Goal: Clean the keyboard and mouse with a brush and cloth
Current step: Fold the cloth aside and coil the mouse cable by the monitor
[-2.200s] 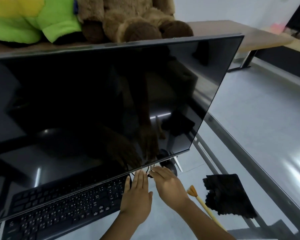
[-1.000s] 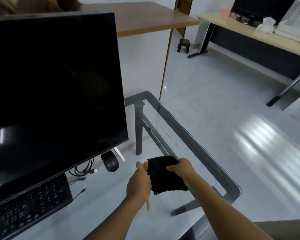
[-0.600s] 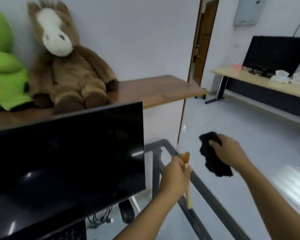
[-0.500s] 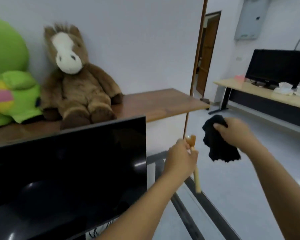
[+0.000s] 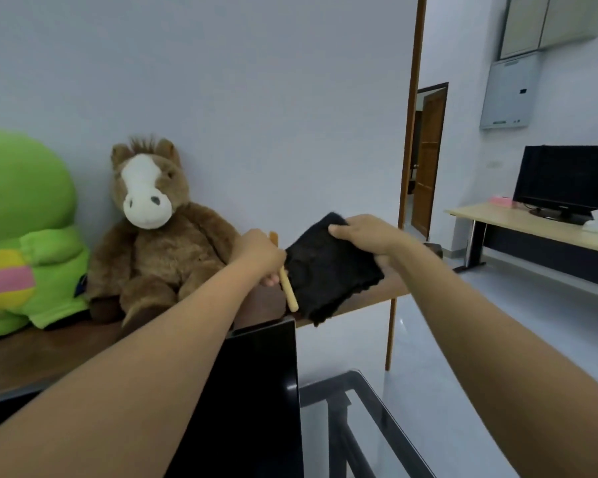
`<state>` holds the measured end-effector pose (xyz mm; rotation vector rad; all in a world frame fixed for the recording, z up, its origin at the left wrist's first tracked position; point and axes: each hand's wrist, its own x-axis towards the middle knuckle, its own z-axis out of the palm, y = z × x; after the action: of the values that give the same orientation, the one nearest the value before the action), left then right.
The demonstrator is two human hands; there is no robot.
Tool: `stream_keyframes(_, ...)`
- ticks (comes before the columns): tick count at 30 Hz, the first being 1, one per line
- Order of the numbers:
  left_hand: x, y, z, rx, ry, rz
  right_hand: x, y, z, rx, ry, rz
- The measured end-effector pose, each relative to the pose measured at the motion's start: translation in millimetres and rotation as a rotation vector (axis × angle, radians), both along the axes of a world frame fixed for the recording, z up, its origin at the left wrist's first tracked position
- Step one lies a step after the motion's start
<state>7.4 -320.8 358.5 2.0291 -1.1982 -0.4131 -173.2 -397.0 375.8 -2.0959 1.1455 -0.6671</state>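
Black cloth (image 5: 328, 270) held up in the air, above and just right of the monitor's (image 5: 256, 391) top corner, pinched at its upper edge by right hand (image 5: 363, 234), thumb over the top. Wooden brush (image 5: 285, 281) gripped in left hand (image 5: 258, 255), fingers curled round the handle, bristle end up, touching the cloth's left edge. Keyboard and mouse out of view. Step judged: tools gathered, cleaning not begun. Next move calls for lowering both hands below the monitor to the glass table (image 5: 366, 388) and setting bristles on the keys. Versus half a second ago: hands drawn together, cloth opened flatter, brush now against the cloth. Brown plush horse (image 5: 152, 232) behind the monitor, on the shelf.
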Motion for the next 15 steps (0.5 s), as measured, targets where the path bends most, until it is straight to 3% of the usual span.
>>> stream_keyframes(3,3,-14,-16,0.106,0.041,0.014,7,-33,-34,0.052,0.068,-0.049)
stream_keyframes(7,3,-28,-26,0.221,0.031,0.013,6,-62,-59,-0.034,0.136,-0.108)
stream_keyframes(10,2,-34,-31,0.333,0.028,0.014,7,-62,-65,-0.214,0.280,-0.177)
stream_keyframes(13,0,-41,-35,0.408,0.000,0.022,9,-49,-76,-0.531,0.408,-0.202)
stream_keyframes(15,-3,-43,-36,0.428,-0.017,0.016,13,-35,-80,-0.525,0.437,-0.146)
